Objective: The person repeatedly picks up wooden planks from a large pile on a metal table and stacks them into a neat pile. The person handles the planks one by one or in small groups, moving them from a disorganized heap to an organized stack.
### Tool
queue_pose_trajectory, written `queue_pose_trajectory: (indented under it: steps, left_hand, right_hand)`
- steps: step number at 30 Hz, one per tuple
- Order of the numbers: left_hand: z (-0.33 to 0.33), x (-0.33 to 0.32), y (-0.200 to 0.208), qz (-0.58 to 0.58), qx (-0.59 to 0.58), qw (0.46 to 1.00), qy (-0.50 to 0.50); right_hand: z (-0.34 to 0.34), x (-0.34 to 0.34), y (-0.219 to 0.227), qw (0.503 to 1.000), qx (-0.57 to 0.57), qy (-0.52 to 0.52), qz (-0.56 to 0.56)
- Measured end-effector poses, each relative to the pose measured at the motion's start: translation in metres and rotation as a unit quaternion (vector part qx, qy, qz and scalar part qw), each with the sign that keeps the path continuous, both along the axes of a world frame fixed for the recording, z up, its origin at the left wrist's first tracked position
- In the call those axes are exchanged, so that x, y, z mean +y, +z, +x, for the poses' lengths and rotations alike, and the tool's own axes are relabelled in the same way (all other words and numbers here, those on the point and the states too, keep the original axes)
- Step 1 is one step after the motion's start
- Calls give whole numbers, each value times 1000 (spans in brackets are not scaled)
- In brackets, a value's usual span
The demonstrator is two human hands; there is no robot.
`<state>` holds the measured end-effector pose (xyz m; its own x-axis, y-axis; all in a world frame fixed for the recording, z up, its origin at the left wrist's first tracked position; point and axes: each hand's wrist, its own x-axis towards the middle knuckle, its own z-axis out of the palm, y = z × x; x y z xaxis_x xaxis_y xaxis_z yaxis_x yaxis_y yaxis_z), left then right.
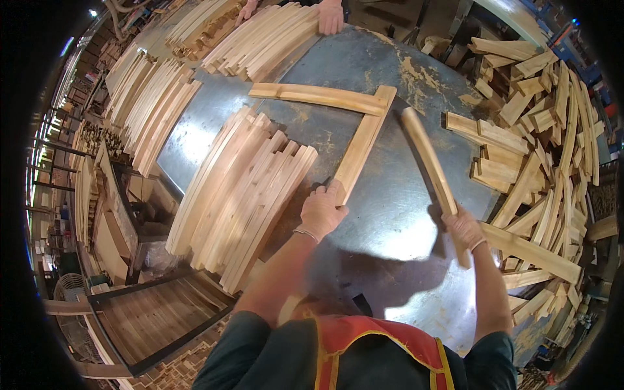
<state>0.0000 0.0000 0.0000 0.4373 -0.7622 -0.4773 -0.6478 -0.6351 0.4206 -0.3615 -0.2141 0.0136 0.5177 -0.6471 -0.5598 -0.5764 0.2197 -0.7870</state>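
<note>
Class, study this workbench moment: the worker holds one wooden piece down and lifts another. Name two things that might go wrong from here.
1. The right hand grips a long wooden strip by its near end; the far end might swing into the joined L-shaped frame and knock it askew.
2. The left hand rests on the frame's near end, so fingers might get pinched if the strip lands there.
</note>
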Motion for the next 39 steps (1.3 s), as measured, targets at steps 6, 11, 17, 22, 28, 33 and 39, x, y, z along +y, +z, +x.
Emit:
queue_pose_trajectory:
  steps: [6, 11, 17, 22, 28, 33, 39]
  left_hand:
    - [-12, 85, 35, -59, 415, 908, 11]
    - [-30, 168, 35, -69, 63, 989, -114]
    - [-1, 185, -3, -37, -17, 998, -56]
    - [44, 268, -13, -199, -289, 936, -38]
    - [46, 236, 17, -159, -296, 941, -48]
    - [73, 181, 13, -160, -253, 954, -33]
    - [81, 168, 4, -217, -291, 931, -45]
  right_hand:
    - [64, 139, -59, 980, -121, -158, -17]
    - [151, 245, -15, 984, 77, 154, 45]
    - [168, 238, -17, 960, -81, 269, -16]
    - [90, 132, -2, 854, 228, 231, -406]
    - [63, 88, -6, 836, 364, 273, -307]
    - [70, 86, 20, 939, 180, 173, -236]
    - [71, 37, 11, 999, -39, -31, 19]
